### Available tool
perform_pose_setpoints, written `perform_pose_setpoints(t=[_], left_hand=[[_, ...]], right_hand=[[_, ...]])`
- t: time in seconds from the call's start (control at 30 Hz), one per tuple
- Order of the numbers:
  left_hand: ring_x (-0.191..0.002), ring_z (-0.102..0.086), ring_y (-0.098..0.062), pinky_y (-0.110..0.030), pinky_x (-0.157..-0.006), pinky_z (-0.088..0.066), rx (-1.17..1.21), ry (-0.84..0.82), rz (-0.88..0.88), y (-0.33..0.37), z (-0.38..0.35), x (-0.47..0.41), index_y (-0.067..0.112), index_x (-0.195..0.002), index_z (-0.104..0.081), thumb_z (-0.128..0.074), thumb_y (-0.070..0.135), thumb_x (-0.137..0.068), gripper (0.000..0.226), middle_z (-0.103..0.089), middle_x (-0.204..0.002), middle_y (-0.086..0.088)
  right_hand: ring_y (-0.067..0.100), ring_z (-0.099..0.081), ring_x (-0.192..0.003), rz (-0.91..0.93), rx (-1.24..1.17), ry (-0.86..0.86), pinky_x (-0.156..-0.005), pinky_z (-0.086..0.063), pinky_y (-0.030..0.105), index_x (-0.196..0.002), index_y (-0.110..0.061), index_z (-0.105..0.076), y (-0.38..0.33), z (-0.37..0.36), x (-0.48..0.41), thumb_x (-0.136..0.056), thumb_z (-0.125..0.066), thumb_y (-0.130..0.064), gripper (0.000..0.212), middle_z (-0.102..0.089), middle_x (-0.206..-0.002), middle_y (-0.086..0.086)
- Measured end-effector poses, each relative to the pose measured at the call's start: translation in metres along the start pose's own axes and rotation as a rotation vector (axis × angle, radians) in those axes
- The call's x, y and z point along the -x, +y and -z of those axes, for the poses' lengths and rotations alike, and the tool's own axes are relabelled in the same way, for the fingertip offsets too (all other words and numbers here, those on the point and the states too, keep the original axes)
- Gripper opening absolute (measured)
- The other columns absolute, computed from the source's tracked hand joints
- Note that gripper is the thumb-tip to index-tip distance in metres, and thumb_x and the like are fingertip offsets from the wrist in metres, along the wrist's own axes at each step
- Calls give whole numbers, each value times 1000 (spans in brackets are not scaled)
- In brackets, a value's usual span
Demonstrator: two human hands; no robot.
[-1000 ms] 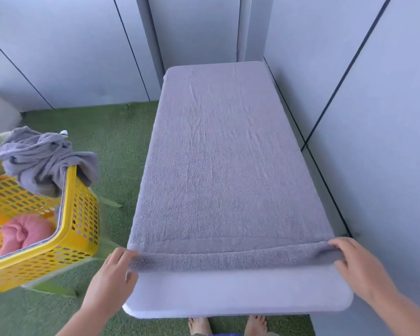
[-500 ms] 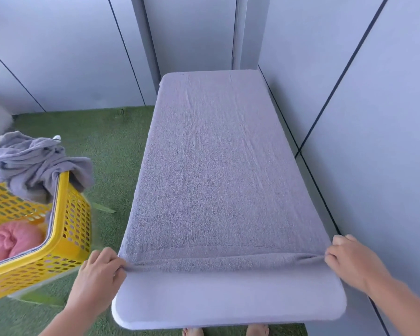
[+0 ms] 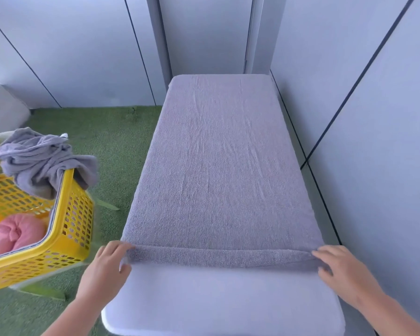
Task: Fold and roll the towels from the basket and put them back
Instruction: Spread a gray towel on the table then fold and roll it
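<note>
Since half a second ago, the turned-over band along the near edge of the grey towel (image 3: 218, 178) has grown thicker. From the head view, the towel lies flat along the white worktop (image 3: 216, 301), the left hand (image 3: 104, 270) curling its fingers round the band's left end and the right hand (image 3: 340, 270) pinching the right end between fingers and thumb. Left of the worktop, a yellow basket (image 3: 70, 214) holds a rolled pink towel (image 3: 17, 234), a crumpled towel (image 3: 39, 161) draped over its rim.

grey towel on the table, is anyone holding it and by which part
Yes: the left hand and the right hand each hold the grey towel at one end of its near, rolled-over edge.
</note>
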State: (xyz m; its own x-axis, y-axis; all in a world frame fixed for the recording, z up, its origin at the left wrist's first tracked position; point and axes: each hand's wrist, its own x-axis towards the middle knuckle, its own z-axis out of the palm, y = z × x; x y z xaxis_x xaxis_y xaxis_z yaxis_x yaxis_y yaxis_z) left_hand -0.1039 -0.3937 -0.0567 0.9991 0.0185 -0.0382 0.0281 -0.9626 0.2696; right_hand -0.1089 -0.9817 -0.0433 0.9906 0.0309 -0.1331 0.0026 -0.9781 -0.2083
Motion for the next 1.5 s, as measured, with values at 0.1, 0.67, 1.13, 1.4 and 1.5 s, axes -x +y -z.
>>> perform_pose_setpoints(t=[0.1, 0.67, 1.13, 1.4, 1.5], left_hand=[[-101, -51, -17, -33, -66, -53, -78, 0, -81, -10, -1, -6, 26, -116, -69, -79, 15, -76, 43, -57, -112, 14], [-66, -58, -15, -30, -53, -41, 3, -27, 165, 8, 18, -66, 33, -88, -66, -58, 23, -95, 15, -63, -83, 8], [-84, -39, -11, -21, -43, -38, -131, 24, -226, -11, 12, -58, 26, -90, -73, -64, 34, -82, 14, -37, -89, 15], [-70, -49, -16, -29, -50, -40, -70, -21, -4, 8, 13, -85, 31, -95, -71, -62, 23, -89, 13, -41, -84, 9], [-62, -55, -21, -28, -46, -40, 44, 12, 21, 14, 9, -86, 26, -95, -64, -68, 7, -85, 22, -48, -87, 8]], right_hand=[[10, -50, -91, 73, 51, 41, -60, -46, 22, -84, -27, -73, -3, -7, -4, -64, -82, -13, 27, -58, -90, -19], [8, -60, -78, -247, -297, 26, -73, -47, 31, -86, -27, -62, -29, 16, -44, -84, -61, -8, 19, -62, -86, -12], [4, -37, -80, 71, 81, 5, -58, -37, 19, -62, -29, -65, -13, 7, -54, -75, -71, -17, 18, -43, -76, -19], [11, -57, -70, -123, -101, -75, -66, -48, 34, -93, -27, -67, -27, 15, -79, -88, -54, -15, 19, -48, -86, -11], [10, -59, -81, -104, -97, 3, -77, -39, 33, -95, -30, -64, -30, 10, -73, -76, -63, -9, 29, -56, -91, -18]])
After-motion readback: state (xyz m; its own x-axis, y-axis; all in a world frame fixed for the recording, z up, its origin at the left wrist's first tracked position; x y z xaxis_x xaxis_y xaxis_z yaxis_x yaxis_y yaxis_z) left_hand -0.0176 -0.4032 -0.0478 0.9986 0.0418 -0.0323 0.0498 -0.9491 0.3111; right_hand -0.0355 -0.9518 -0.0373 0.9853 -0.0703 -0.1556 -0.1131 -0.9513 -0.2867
